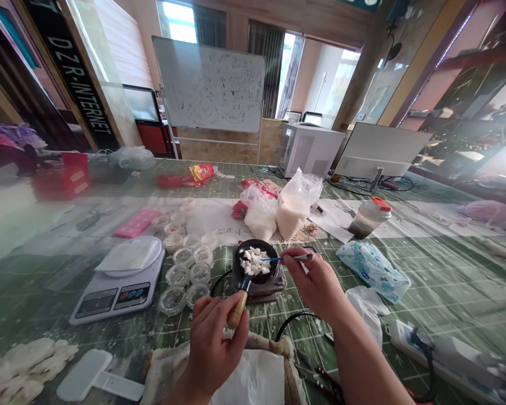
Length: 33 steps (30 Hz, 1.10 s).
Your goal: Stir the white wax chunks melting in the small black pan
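Observation:
My left hand (217,332) is closed around the wooden handle (237,309) of a small black frying pan (238,254). White chunks (255,261) lie heaped in the pan, which sits on a small hot plate (274,287). In my right hand (314,281) is a thin blue stick (274,259), pinched between thumb and fingers; its tip reaches in among the chunks. Whether the stick ends in a blade or a brush I cannot make out. Left of the pan stand several small clear round cups (177,275).
A kitchen scale (113,298) is at the left. Bags of white granules (293,211) stand behind the pan. To the right are a wipes pack (375,270), a shaker bottle (369,216) and a power strip (438,354). Scissors (320,377) lie in front, near a black cable (290,320).

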Tool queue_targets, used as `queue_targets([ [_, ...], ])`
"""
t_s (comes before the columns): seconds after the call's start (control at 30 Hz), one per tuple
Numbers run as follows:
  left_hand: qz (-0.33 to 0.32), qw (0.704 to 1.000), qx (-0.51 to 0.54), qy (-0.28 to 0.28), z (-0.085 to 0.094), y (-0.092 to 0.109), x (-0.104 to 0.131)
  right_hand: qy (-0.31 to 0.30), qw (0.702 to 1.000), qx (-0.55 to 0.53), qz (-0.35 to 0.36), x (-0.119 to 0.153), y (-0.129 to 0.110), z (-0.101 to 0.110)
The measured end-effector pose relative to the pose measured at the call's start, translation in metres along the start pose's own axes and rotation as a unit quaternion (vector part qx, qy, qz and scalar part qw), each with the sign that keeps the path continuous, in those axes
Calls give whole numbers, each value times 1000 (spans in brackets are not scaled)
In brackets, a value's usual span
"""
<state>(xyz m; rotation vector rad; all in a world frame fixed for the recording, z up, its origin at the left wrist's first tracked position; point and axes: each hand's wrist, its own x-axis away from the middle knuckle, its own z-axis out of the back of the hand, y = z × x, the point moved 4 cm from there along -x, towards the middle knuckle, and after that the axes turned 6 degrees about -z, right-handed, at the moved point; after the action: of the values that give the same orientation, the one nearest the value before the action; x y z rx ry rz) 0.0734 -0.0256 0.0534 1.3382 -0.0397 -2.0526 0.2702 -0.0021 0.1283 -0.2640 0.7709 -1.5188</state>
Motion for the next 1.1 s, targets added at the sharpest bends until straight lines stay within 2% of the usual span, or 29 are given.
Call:
queue_targets([
  [0.07, 16, 1000, -8, 14, 1, -5, 0, -17, 1000, -6, -10, 0, 2, 1],
  [0.2, 59, 998, -17, 11, 1, -12, 2, 10, 999, -44, -17, 1, 6, 7],
  [0.37, 87, 996, -8, 11, 1, -14, 3, -34, 998, -39, -21, -1, 7, -2],
  [0.53, 130, 990, 48, 22, -1, -22, 8, 7, 999, -48, -16, -2, 6, -2],
  [0.67, 172, 983, 62, 19, -3, -28, 13, -9, 1000, -8, -15, -3, 4, -3],
  [0.8, 206, 976, 74, 18, -6, -32, 17, 24, 999, -22, -5, -2, 1, -4],
  [0.93, 217, 973, 77, 16, -9, -33, 19, 2, 1000, -7, 21, -2, -3, -9],
  [1.1, 214, 973, 79, 22, -8, -33, 17, 43, 998, -35, 28, -3, -3, -10],
])
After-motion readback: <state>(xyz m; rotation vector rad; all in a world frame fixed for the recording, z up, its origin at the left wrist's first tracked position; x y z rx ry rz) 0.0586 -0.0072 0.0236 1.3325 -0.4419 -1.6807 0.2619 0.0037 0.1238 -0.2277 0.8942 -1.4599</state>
